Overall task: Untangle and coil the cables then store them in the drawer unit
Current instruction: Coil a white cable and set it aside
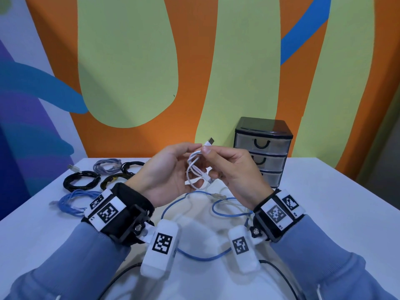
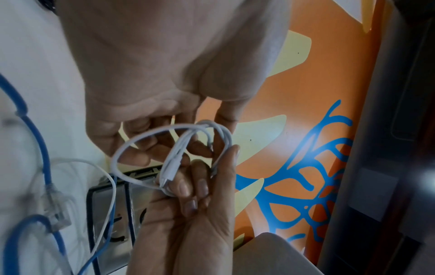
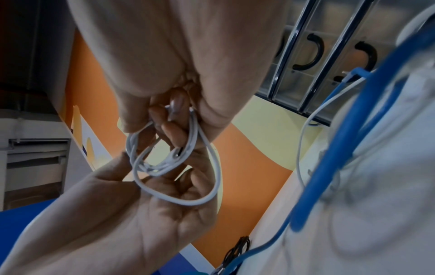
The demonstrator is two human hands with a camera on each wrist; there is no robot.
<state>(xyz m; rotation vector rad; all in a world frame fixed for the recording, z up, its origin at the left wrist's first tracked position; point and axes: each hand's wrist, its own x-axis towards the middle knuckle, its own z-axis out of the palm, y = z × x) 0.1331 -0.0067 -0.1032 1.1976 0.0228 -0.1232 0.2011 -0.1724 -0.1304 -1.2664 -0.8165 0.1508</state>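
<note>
A short white USB cable [image 1: 195, 173], gathered into a few loose loops, is held up above the desk [image 1: 324, 202], in front of and to the left of the drawer unit [image 1: 263, 148]. The right hand [image 1: 232, 169] pinches the cable just below its USB plug between thumb and forefinger, the plug pointing up toward the drawer unit, while its lower fingers curl against the loops near the smaller connector. The left hand [image 1: 167, 172] faces it palm-up with its fingers bent round the left side of the loops, holding them from that side. On the desk below the hands, nearer the person than the drawer unit, a loose blue network cable [image 1: 201, 255] with a clear plug lies tangled with a thin white cable [image 1: 232, 205]. Well to the left of the drawer unit lie coiled cables: a blue coil [image 1: 74, 201], a black coil [image 1: 81, 180], a grey coil [image 1: 107, 165], another black coil [image 1: 132, 166] and a black-and-yellow coil [image 1: 113, 180]. The drawer unit has a black frame, three clear drawers and black handles, all pushed in. Both wrists wear black bands carrying square black-and-white markers; no readable writing or brand shows.
</note>
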